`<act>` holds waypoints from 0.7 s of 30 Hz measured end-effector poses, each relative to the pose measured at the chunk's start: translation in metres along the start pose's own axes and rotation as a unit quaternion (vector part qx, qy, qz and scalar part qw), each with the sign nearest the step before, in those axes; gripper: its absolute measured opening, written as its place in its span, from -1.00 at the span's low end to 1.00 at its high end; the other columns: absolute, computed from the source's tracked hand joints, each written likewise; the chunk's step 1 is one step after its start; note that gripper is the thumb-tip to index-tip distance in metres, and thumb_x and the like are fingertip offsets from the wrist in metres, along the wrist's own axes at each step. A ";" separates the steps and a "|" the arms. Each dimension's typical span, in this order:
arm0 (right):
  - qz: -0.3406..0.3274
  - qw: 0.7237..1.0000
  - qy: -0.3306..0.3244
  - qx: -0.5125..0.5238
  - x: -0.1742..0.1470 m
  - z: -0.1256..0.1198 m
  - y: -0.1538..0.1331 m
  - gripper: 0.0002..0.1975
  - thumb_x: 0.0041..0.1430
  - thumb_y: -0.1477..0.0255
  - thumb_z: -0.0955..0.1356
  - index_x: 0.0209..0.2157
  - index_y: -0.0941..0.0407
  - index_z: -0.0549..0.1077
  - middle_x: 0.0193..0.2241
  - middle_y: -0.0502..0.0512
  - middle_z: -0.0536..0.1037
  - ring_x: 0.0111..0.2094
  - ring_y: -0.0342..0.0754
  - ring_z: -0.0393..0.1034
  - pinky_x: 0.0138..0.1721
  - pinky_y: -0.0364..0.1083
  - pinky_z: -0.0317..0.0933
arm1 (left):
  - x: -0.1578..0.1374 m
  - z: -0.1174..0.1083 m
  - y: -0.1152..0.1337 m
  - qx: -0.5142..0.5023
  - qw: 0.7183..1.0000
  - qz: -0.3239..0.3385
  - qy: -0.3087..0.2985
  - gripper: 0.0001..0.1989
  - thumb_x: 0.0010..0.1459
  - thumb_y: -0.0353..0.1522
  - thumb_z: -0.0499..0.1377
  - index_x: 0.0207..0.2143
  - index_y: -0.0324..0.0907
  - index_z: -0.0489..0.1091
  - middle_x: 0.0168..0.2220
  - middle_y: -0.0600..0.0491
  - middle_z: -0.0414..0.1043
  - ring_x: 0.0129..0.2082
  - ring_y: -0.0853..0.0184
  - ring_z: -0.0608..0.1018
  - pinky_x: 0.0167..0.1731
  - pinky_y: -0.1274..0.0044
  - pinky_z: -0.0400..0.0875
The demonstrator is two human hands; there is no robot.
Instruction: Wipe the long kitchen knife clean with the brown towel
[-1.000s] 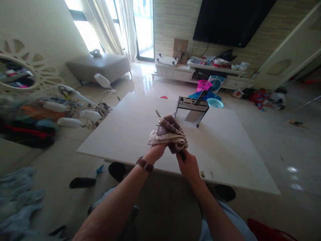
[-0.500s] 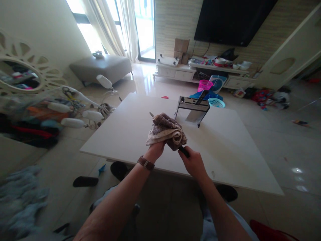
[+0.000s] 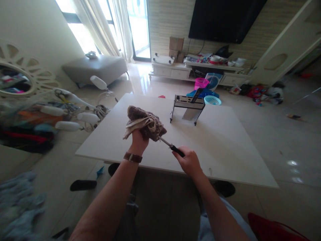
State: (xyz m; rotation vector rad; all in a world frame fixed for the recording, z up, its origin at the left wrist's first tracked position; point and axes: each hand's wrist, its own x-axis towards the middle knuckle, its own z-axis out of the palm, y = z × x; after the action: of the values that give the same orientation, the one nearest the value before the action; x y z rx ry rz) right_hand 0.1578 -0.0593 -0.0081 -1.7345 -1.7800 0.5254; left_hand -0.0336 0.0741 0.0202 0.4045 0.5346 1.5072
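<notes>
My left hand, with a brown strap on its wrist, is wrapped around a bunched brown and beige cloth. Low at the right, my right hand grips the black handle of what looks like a sharpening steel. Its thin metal shaft runs up and left into the cloth, where the rest is hidden. Both hands are above the white table. Beyond them stands a knife rack with a black-handled, broad-bladed knife slotted in it.
Behind the table are a pink basket and a light blue basket. A lamp with white shades stands close to the left edge. A grey bench and a low cabinet line the far side.
My left hand and the cloth have moved left, away from the handle. Shaft now shows between cloth and handle; the tip that stuck out beyond the cloth is covered. The view has shifted slightly.
</notes>
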 end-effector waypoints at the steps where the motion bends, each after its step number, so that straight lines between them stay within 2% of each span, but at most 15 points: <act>1: -0.003 1.000 0.005 -0.010 -0.001 0.001 0.001 -0.75 0.30 0.23 0.33 -0.35 0.08 0.53 -0.39 0.08 0.54 -0.37 -0.06 0.40 -0.35 -0.14 0.06 | -0.001 0.002 0.001 -0.015 1.000 -0.008 -0.006 -0.83 0.15 -0.40 0.19 -0.20 -0.16 0.52 -0.24 0.00 0.60 -0.15 0.23 0.61 -0.09 0.38 0.53; 3: 0.004 1.000 0.016 -0.024 -0.002 0.002 0.003 -0.80 0.30 0.26 0.33 -0.24 0.07 0.52 -0.33 0.09 0.57 -0.34 -0.04 0.43 -0.34 -0.14 0.07 | -0.004 0.006 0.004 -0.046 0.998 -0.037 -0.016 -0.84 0.21 -0.29 0.18 -0.24 -0.15 0.51 -0.33 0.01 0.58 -0.23 0.24 0.61 -0.17 0.40 0.55; 5: 0.023 0.999 0.027 -0.031 -0.004 0.002 0.004 -0.80 0.29 0.26 0.34 -0.15 0.06 0.49 -0.34 0.07 0.58 -0.37 -0.04 0.43 -0.35 -0.14 0.07 | -0.007 0.008 0.005 -0.067 0.995 -0.066 -0.015 -0.76 0.24 -0.17 0.17 -0.28 -0.14 0.50 -0.39 0.01 0.56 -0.26 0.23 0.61 -0.22 0.40 0.54; 9: 0.023 0.999 0.037 -0.018 -0.008 0.000 0.005 -0.83 0.28 0.26 0.35 -0.27 0.06 0.46 -0.40 0.05 0.55 -0.38 -0.04 0.42 -0.34 -0.15 0.07 | -0.011 0.006 0.002 -0.075 0.993 -0.091 0.015 -0.65 0.25 -0.03 0.13 -0.28 -0.08 0.50 -0.40 0.04 0.55 -0.27 0.20 0.60 -0.20 0.34 0.54; 14: 0.016 0.999 0.026 0.025 -0.010 -0.001 0.006 -0.83 0.29 0.27 0.35 -0.28 0.08 0.49 -0.36 0.07 0.57 -0.33 -0.05 0.42 -0.31 -0.15 0.07 | -0.016 0.005 -0.010 -0.070 0.992 -0.099 0.024 -0.63 0.26 0.00 0.09 -0.25 -0.04 0.51 -0.35 0.05 0.56 -0.23 0.19 0.60 -0.19 0.35 0.52; 18: 0.031 0.998 -0.004 0.058 -0.011 0.005 0.003 -0.75 0.32 0.23 0.31 -0.29 0.09 0.50 -0.44 0.05 0.54 -0.39 -0.07 0.38 -0.35 -0.14 0.03 | -0.023 0.011 -0.022 -0.062 0.992 -0.110 0.019 -0.66 0.25 -0.04 0.10 -0.21 -0.05 0.52 -0.31 0.02 0.57 -0.17 0.15 0.60 -0.12 0.31 0.51; 21: 0.039 0.992 -0.009 0.117 -0.010 0.014 -0.002 -0.70 0.34 0.23 0.28 -0.35 0.12 0.49 -0.51 0.02 0.49 -0.46 -0.12 0.31 -0.39 -0.15 0.01 | -0.029 0.016 -0.032 -0.057 0.991 -0.117 0.015 -0.69 0.27 -0.08 0.11 -0.19 -0.06 0.51 -0.32 0.03 0.56 -0.21 0.19 0.61 -0.12 0.33 0.52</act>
State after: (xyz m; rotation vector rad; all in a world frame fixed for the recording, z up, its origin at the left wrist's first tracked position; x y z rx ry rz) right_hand 0.1465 -0.0680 -0.0186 -1.6447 -1.5970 0.7530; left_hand 0.0021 0.0449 0.0180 0.2219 0.4989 1.3125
